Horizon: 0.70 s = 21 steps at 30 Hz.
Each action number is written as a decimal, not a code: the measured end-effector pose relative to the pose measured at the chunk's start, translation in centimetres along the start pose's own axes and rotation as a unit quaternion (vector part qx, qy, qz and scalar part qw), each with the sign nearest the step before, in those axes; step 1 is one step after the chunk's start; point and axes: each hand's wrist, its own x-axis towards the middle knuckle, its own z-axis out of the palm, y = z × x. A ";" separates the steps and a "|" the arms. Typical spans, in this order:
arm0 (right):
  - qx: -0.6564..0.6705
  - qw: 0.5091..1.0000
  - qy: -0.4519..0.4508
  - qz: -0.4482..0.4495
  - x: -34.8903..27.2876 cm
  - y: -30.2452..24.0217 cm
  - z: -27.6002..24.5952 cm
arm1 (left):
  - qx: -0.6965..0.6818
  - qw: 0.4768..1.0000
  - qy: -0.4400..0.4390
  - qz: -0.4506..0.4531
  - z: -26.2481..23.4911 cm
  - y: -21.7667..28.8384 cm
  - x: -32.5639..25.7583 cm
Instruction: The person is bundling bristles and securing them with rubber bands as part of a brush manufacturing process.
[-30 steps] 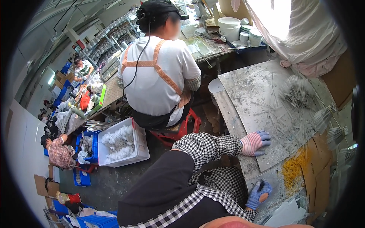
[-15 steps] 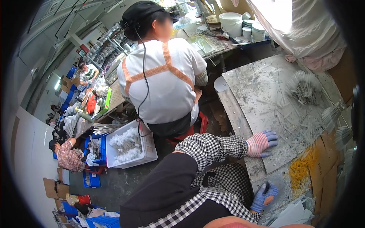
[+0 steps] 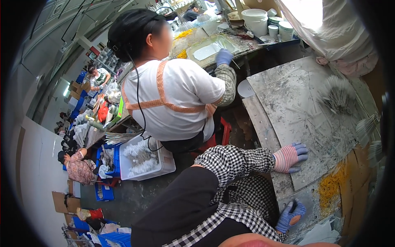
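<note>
My left hand (image 3: 290, 158), in a pink-and-white striped glove with blue fingers, lies flat on a grey, stained board (image 3: 284, 99). Its fingers are spread and nothing is in them. Closer to me, my right hand (image 3: 289, 217) rests at the table's near edge in a blue glove with a hole that bares some skin. Its fingers are a little bent and apart, with nothing seen in them. Thin clear rods (image 3: 306, 115) lie scattered on the board beyond my left hand. A fanned bundle of thin clear rods (image 3: 338, 96) stands at the board's far side.
Yellow rubber bands (image 3: 330, 187) are heaped beside brown cardboard (image 3: 354, 181). Clear sheet pieces (image 3: 319, 234) lie near my right hand. A co-worker (image 3: 173, 94) sits close at the left, by a bench with white buckets (image 3: 254, 21). Behind stands a white bin (image 3: 166, 164) of white-tipped bundles.
The view has shifted slightly. The co-worker has leaned and turned, and their blue-gloved hand now shows over the bench beside a white patch. My two hands stay where they were on the table.
</note>
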 end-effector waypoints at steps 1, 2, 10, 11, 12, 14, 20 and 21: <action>-0.003 1.000 -0.006 0.014 0.0 0.0 0.0 | 0.000 1.000 0.000 -0.002 0.0 0.0 0.0; -0.002 1.000 -0.002 0.004 0.0 0.0 0.0 | 0.004 0.999 -0.029 -0.014 0.0 0.0 0.0; -0.005 1.000 -0.006 -0.016 0.1 0.2 -0.1 | -0.003 1.000 0.000 -0.003 0.1 0.0 0.0; -0.006 1.000 -0.007 -0.014 0.1 0.3 -0.2 | 0.003 1.000 -0.022 -0.014 0.1 0.1 0.0; -0.014 1.000 -0.008 -0.022 0.1 0.2 -0.2 | -0.004 1.000 -0.002 -0.003 0.0 0.0 0.0; -0.022 0.999 -0.007 -0.028 0.1 0.2 -0.2 | -0.001 0.999 -0.029 -0.015 0.0 0.0 0.0; -0.001 1.000 0.004 -0.018 0.1 -0.1 -0.1 | -0.002 0.999 -0.034 -0.014 -0.3 0.0 0.1; -0.001 1.000 0.001 -0.014 0.1 -0.1 -0.1 | -0.011 1.000 -0.008 -0.003 -0.3 0.1 0.1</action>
